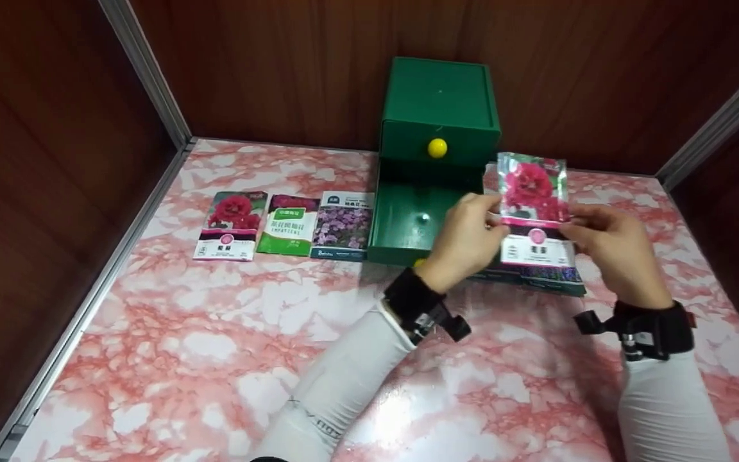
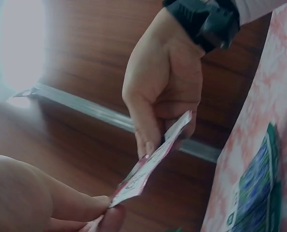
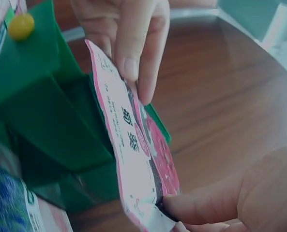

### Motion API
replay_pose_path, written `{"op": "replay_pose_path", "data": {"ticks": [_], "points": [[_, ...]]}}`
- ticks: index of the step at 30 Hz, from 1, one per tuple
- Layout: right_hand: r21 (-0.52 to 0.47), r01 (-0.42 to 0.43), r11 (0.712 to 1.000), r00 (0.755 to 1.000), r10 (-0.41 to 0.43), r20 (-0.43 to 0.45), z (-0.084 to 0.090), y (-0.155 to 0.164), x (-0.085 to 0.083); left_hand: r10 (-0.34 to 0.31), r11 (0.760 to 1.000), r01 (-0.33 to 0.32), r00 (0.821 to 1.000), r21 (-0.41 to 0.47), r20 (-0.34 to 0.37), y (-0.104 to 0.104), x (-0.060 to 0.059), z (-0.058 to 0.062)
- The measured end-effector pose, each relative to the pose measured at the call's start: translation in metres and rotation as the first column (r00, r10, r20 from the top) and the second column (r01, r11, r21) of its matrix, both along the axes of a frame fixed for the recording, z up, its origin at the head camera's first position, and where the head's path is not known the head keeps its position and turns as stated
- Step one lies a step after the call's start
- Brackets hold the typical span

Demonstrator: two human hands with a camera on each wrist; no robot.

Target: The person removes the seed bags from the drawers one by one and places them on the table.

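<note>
A seed packet with a deep pink flower is held upright between both hands, above the table at the right of a green drawer box. My left hand pinches its left edge between thumb and fingers. On the opposite edge my right hand pinches it the same way. The right wrist view shows the printed front of the packet, slightly bent. Below it, a packet with blue-purple flowers lies on the table among other packets, partly hidden by the held one.
Left of the box, three packets lie in a row: a pink-flower one, a green and white one and a purple-flower one. The box's lower drawer is pulled out; its upper drawer has a yellow knob. Wood-grain panels enclose the table.
</note>
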State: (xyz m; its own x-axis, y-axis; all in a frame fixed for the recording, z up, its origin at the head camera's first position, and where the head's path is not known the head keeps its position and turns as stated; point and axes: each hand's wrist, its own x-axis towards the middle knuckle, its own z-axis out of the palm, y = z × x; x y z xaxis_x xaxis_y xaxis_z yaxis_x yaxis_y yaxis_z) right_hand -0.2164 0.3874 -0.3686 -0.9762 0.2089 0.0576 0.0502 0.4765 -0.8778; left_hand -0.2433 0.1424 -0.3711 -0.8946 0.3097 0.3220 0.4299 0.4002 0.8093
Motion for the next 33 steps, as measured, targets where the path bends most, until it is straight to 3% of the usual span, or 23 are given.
{"op": "replay_pose_path", "data": {"ticks": [2, 8, 9, 13, 17, 23, 26, 33], "points": [[0.002, 0.011, 1.000, 1.000, -0.011, 0.009, -0.001, 0.009, 0.000, 0.001, 1.000, -0.001, 1.000, -0.021, -0.007, 0.015, -0.003, -0.007], [-0.003, 0.028, 1.000, 1.000, -0.028, 0.010, -0.006, 0.040, 0.006, -0.035, 0.992, 0.029, 0.998, -0.123, -0.043, 0.043, 0.001, -0.012], [-0.016, 0.029, 0.999, 1.000, -0.029, 0.010, -0.007, 0.045, 0.007, -0.056, 0.991, 0.051, 0.998, -0.126, -0.036, 0.042, 0.006, -0.007], [-0.139, 0.018, 0.990, 1.000, -0.018, -0.003, -0.008, 0.063, 0.010, -0.085, 0.985, 0.081, 0.996, -0.154, -0.016, 0.057, 0.010, -0.013], [-0.284, 0.004, 0.959, 1.000, -0.008, -0.014, -0.009, 0.078, 0.011, -0.115, 0.979, 0.117, 0.993, -0.164, 0.020, 0.071, 0.016, -0.024], [-0.386, 0.003, 0.923, 1.000, 0.005, 0.020, -0.016, 0.098, 0.006, -0.171, 0.972, 0.172, 0.985, -0.158, 0.020, 0.090, 0.023, -0.045], [-0.409, 0.002, 0.913, 0.999, 0.016, 0.041, -0.021, 0.108, 0.003, -0.218, 0.966, 0.224, 0.974, -0.127, 0.059, 0.096, 0.026, -0.054], [-0.413, 0.017, 0.911, 0.996, 0.020, 0.087, -0.035, 0.128, -0.004, -0.334, 0.940, 0.341, 0.922, -0.003, 0.195, 0.107, 0.028, -0.078]]}}
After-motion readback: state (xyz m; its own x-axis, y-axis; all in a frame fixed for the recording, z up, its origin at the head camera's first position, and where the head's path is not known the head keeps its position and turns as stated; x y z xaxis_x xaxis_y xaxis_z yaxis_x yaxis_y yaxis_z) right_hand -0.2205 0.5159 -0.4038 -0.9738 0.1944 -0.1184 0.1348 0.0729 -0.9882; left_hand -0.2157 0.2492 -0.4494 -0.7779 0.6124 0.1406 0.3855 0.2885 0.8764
